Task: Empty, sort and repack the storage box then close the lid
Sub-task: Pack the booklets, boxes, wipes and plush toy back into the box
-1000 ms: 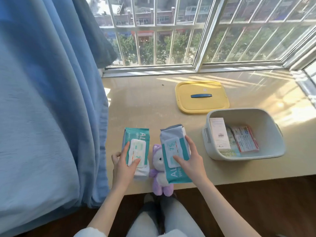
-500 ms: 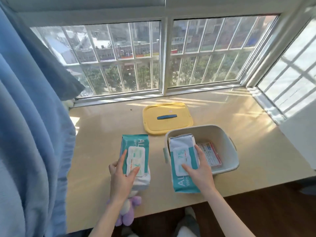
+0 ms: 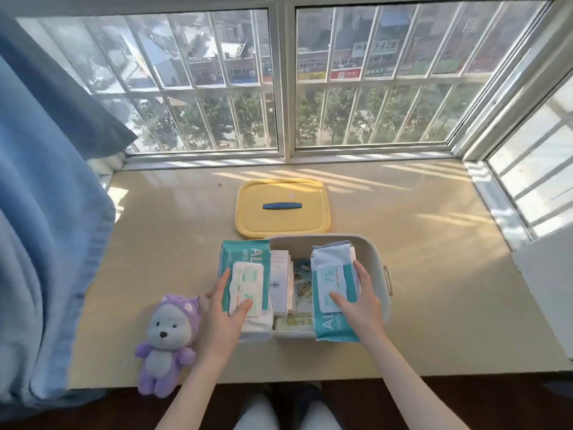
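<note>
repack step, my read | left hand [image 3: 223, 315] fingers and thumb curled round teal wipes pack [image 3: 245, 262], over left end of storage box [image 3: 372, 252] | right hand [image 3: 356, 305] grips second wipes pack [image 3: 331, 293], tilted into right half, flanking the cartons [image 3: 279, 283] | box grey, open, at near edge of ledge [image 3: 434, 274]; yellow lid [image 3: 280, 218] off, just behind | plush toy [image 3: 167, 339] not yet packed
</note>
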